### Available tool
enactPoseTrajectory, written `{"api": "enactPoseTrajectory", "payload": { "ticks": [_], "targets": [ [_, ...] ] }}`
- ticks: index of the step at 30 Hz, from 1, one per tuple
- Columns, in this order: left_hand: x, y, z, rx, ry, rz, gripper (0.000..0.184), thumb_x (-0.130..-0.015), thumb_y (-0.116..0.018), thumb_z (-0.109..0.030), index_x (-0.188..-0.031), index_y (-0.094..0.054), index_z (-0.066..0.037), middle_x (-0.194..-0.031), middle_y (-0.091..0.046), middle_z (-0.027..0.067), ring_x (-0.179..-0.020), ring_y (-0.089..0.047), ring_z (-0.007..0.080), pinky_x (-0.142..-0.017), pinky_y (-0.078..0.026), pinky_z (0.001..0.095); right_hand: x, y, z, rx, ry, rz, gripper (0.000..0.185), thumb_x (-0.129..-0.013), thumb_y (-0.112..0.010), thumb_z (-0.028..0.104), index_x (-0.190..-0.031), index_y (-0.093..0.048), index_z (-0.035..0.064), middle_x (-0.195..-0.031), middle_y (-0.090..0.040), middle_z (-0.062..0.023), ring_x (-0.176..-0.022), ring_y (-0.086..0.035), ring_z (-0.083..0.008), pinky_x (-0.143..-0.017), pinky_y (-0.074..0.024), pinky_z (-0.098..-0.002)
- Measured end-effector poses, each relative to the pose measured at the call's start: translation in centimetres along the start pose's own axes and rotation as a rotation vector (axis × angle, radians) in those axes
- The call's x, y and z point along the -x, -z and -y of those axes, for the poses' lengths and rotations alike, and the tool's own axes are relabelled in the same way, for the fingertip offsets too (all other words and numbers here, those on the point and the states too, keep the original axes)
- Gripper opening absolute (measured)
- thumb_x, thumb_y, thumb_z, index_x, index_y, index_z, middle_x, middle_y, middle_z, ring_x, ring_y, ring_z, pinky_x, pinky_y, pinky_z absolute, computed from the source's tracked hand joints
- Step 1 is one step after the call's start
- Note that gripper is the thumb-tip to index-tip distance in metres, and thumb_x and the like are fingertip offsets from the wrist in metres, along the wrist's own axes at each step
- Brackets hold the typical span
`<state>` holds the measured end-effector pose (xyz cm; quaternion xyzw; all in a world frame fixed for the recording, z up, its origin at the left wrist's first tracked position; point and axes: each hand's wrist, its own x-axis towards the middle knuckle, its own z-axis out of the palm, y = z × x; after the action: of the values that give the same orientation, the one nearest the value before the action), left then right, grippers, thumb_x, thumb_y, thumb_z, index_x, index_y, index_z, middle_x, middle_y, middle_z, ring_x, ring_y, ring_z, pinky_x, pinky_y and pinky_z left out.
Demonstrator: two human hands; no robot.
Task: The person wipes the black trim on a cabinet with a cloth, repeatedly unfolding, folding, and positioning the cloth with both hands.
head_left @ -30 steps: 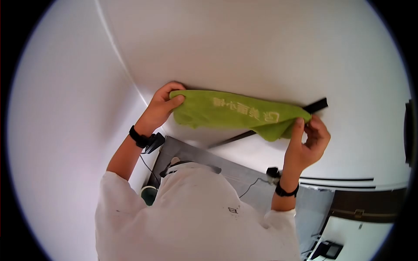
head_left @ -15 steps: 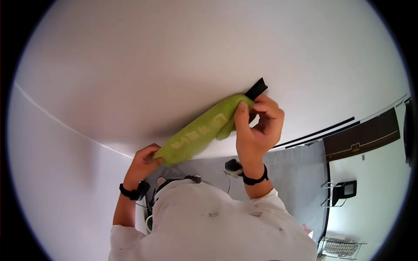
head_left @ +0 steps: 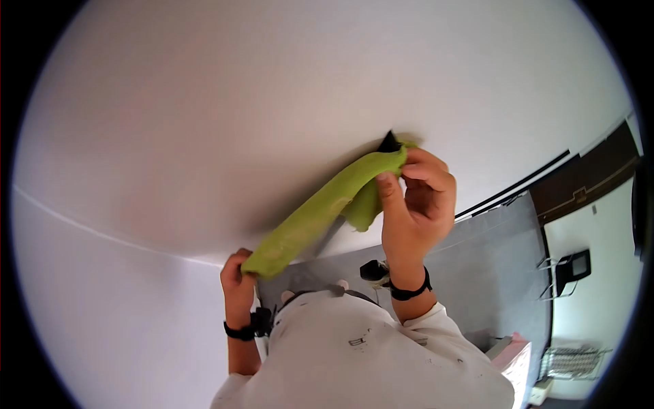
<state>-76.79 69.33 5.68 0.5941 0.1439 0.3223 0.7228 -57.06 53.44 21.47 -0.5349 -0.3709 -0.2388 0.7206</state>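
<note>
A green cloth (head_left: 306, 211) hangs folded over a black bar (head_left: 389, 142) beside the white wall, slanting from lower left to upper right. The bar's upper end sticks out past the cloth; most of the rest is hidden under it. My left hand (head_left: 236, 276) grips the lower left end of the cloth, its fingers partly hidden. At the upper right end, my right hand (head_left: 419, 204) pinches the cloth between thumb and fingers. A loose flap of cloth droops beside my right thumb.
A white wall (head_left: 204, 102) fills the upper view. Grey floor (head_left: 477, 252) lies below. A black chair (head_left: 572, 267) and a rack with checked fabric (head_left: 573, 362) stand at the right, near a dark brown door (head_left: 582, 184). A pink-and-white object (head_left: 511, 358) is at lower right.
The view has turned, and the cloth has gone from nearly level to slanting. My right hand has drawn the cloth further over the bar's upper end. Both hands still hold it.
</note>
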Motion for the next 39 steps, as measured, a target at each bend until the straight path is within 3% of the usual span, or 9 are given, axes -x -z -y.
{"api": "enactPoseTrajectory", "payload": {
  "ticks": [5, 12, 14, 18, 20, 23, 29, 33, 39],
  "targets": [
    [-0.2, -1.5, -1.5, 0.054, 0.007, -0.063, 0.010, -0.083, -0.047, 0.008, -0.085, -0.052, 0.000, -0.083, -0.053, 0.0030, -0.076, -0.048, 0.0100, -0.068, -0.040, 0.0221, 1.6, 1.3, -0.3, 0.039, -0.148, -0.056, 0.026, -0.074, -0.071, -0.008, -0.095, -0.057, 0.0008, -0.098, -0.063, -0.0127, -0.084, -0.061, -0.0175, -0.076, -0.0497, -0.0273],
    [-0.6, -1.7, -1.1, 0.096, -0.045, -0.048, 0.006, -0.082, -0.050, 0.005, -0.083, -0.053, -0.001, -0.082, -0.053, 0.0029, -0.071, -0.048, 0.0093, -0.063, -0.040, 0.0218, -0.3, 0.2, 0.6, 0.122, 0.025, -0.016, 0.026, -0.072, -0.070, -0.007, -0.092, -0.057, 0.0034, -0.093, -0.063, -0.0102, -0.070, -0.056, -0.0142, -0.061, -0.0468, -0.0243],
    [-0.4, -1.5, -1.3, 0.070, -0.048, -0.042, 0.006, -0.082, -0.050, 0.004, -0.083, -0.053, -0.001, -0.082, -0.053, 0.0029, -0.071, -0.048, 0.0095, -0.063, -0.039, 0.0216, 0.9, 0.3, 0.0, 0.127, -0.005, -0.008, 0.026, -0.072, -0.070, -0.007, -0.092, -0.057, 0.0032, -0.093, -0.063, -0.0102, -0.071, -0.056, -0.0142, -0.061, -0.0470, -0.0243],
    [-0.5, -2.1, -1.6, 0.370, -0.016, -0.165, 0.012, -0.073, -0.044, 0.004, -0.082, -0.052, 0.000, -0.082, -0.052, 0.0049, -0.076, -0.048, 0.0136, -0.070, -0.039, 0.0248, 1.2, 1.3, -0.3, 0.161, -0.093, -0.018, 0.024, -0.071, -0.071, -0.006, -0.090, -0.057, 0.0020, -0.092, -0.062, -0.0112, -0.074, -0.057, -0.0161, -0.063, -0.0480, -0.0243],
    [-0.7, -2.4, -1.6, 0.426, -0.027, -0.176, 0.013, -0.072, -0.043, 0.004, -0.082, -0.051, 0.000, -0.082, -0.052, 0.0056, -0.076, -0.048, 0.0146, -0.071, -0.039, 0.0259, -0.6, 1.9, -0.5, 0.162, -0.015, 0.015, 0.024, -0.071, -0.071, -0.006, -0.089, -0.058, 0.0020, -0.092, -0.062, -0.0115, -0.074, -0.057, -0.0166, -0.063, -0.0479, -0.0243],
    [-0.1, -2.4, -2.6, 0.378, -0.038, -0.119, 0.012, -0.072, -0.043, 0.003, -0.081, -0.050, 0.000, -0.082, -0.052, 0.0067, -0.076, -0.047, 0.0157, -0.072, -0.040, 0.0275, -1.8, 2.0, 0.2, 0.167, 0.052, 0.034, 0.026, -0.071, -0.071, -0.006, -0.090, -0.057, 0.0018, -0.091, -0.062, -0.0124, -0.073, -0.056, -0.0164, -0.060, -0.0468, -0.0243],
    [-0.7, -3.6, -4.0, 0.408, -0.162, -0.137, 0.013, -0.071, -0.042, 0.003, -0.081, -0.050, 0.000, -0.083, -0.052, 0.0071, -0.077, -0.047, 0.0157, -0.072, -0.038, 0.0260, -1.6, 2.1, 0.9, 0.091, -0.148, 0.038, 0.024, -0.076, -0.069, -0.004, -0.098, -0.059, -0.0005, -0.093, -0.061, -0.0094, -0.071, -0.056, -0.0124, -0.060, -0.0469, -0.0230],
    [-0.6, -3.0, -4.3, 0.318, -0.081, -0.094, 0.014, -0.071, -0.042, 0.003, -0.082, -0.050, 0.000, -0.082, -0.051, 0.0075, -0.075, -0.047, 0.0160, -0.069, -0.038, 0.0263, -2.1, 1.8, 0.6, 0.170, -0.021, -0.055, 0.026, -0.079, -0.068, -0.002, -0.103, -0.060, -0.0021, -0.098, -0.059, -0.0101, -0.073, -0.057, -0.0121, -0.061, -0.0477, -0.0223],
    [-1.2, -3.1, -4.8, 0.303, -0.241, -0.078, 0.012, -0.072, -0.043, 0.002, -0.082, -0.050, 0.000, -0.082, -0.051, 0.0071, -0.075, -0.046, 0.0159, -0.069, -0.038, 0.0271, -2.1, 3.1, 0.0, 0.143, 0.029, -0.003, 0.026, -0.076, -0.067, -0.007, -0.100, -0.060, -0.0014, -0.099, -0.060, -0.0112, -0.074, -0.058, -0.0127, -0.059, -0.0483, -0.0217]
  ]
}}
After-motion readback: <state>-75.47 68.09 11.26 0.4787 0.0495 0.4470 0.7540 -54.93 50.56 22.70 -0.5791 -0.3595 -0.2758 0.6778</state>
